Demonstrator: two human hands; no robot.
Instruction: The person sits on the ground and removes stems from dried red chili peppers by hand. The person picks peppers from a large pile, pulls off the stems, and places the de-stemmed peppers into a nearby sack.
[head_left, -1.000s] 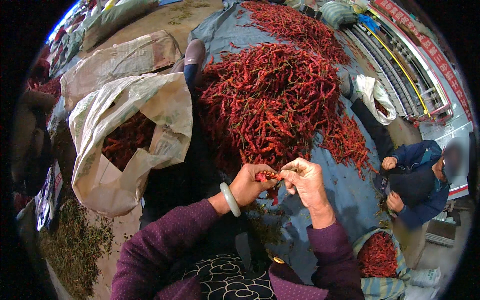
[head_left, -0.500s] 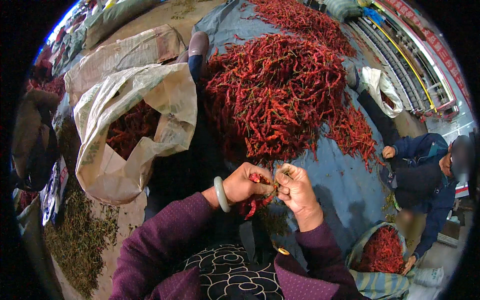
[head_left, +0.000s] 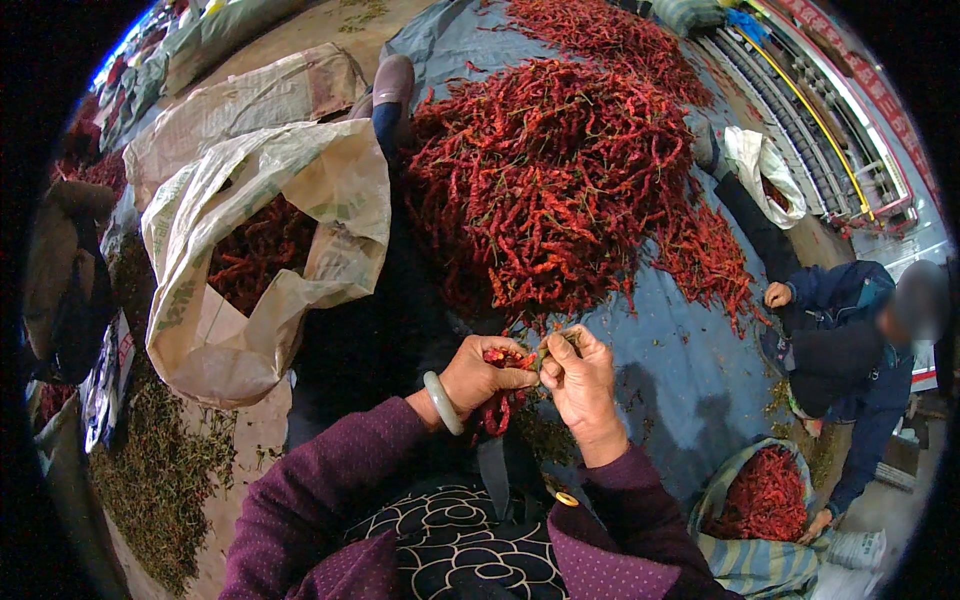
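Observation:
My left hand (head_left: 475, 374) is closed round a small bunch of dried red chilies (head_left: 498, 404), some hanging below its fingers; a pale bangle circles that wrist. My right hand (head_left: 576, 376) is pinched on small greenish stems beside the chilies, its fingertips almost at those of my left hand. Just beyond both hands rises a big heap of red chilies with green stems (head_left: 555, 190) on a blue sheet (head_left: 672, 380). At left, a crumpled white woven sack (head_left: 190, 360) stands open with darker chilies inside.
Dried stems (head_left: 160, 480) lie at lower left. A co-worker (head_left: 830, 370) in dark blue sits at right, a hand (head_left: 818, 525) by a striped sack of chilies (head_left: 750, 495). A machine with rollers (head_left: 790, 130) stands at upper right; another white sack (head_left: 760, 170) is nearby.
Both my hands have shifted slightly left, and more chili now hangs below my left hand. The co-worker's arm has reached down toward the striped sack. The view has shifted slightly.

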